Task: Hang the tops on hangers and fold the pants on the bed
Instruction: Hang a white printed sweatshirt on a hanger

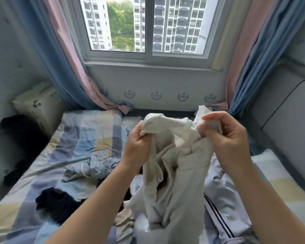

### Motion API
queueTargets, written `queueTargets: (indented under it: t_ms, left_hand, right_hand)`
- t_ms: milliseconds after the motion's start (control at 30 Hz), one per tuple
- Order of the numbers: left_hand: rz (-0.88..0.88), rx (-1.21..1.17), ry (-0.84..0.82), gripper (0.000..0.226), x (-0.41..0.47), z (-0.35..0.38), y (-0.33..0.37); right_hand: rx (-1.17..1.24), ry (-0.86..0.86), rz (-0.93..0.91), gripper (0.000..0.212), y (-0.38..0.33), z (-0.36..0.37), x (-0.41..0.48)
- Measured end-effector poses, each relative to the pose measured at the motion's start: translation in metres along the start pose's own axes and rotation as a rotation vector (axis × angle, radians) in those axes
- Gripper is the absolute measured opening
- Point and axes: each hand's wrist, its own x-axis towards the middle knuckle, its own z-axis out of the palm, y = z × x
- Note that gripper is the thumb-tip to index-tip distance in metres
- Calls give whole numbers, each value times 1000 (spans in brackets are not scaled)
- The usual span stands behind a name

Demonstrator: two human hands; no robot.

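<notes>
head view: just the one camera, so here goes
garment (174, 155): cream, all bunched up, held over the bed (88, 131), bottom end drooping into the pile
left hand (137, 138): grip closed in a fist round the top edge
right hand (224, 136): grip pinching a fold, thumb against fingers
top or pants: honestly can't tell yet
handling: looks soft, light, floppy; I'd hunt for the shoulders or waistband and hold there
also on bed: blue-grey piece (95, 168), dark piece (58, 203)
</notes>
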Motion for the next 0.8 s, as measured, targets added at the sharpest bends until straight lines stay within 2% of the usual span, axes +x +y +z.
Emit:
queueTargets:
  t_ms: [67, 133, 233, 367, 433, 533, 567, 633, 700, 767, 800]
  left_hand:
    - [15, -37, 92, 31, 16, 1, 23]
    - [43, -66, 119, 27, 33, 2, 50]
    - [85, -45, 114, 18, 54, 0, 87]
    - [-2, 128, 15, 19, 70, -8, 119]
    - [-109, 250, -62, 35, 71, -10, 117]
    - [-310, 467, -316, 60, 59, -3, 96]
    - [-329, 548, -388, 70, 55, 2, 86]
    - [-229, 651, -438, 94, 48, 15, 64]
    - [-36, 693, -411, 111, 44, 33, 49]
    - [111, 667, -425, 117, 42, 49, 39]
    - [127, 620, -460, 115, 41, 55, 36]
  right_hand:
    - [28, 48, -27, 23, -10, -11, 13]
    - [16, 47, -50, 20, -19, -21, 25]
    - [37, 35, -83, 28, -34, -33, 44]
    - [139, -27, -105, 22, -61, -42, 64]
    - [126, -75, -112, 19, -65, -41, 68]
    - [135, -135, -63, 26, -59, -34, 64]
    - [137, -148, -44, 29, -56, -31, 62]
    - [167, -205, -9, 29, -51, -27, 57]
    - [199, -304, 29, 18, -50, -24, 54]
    - [165, -378, 45, 16, -49, -21, 51]
    - [137, -402, 45, 16, -47, -21, 51]
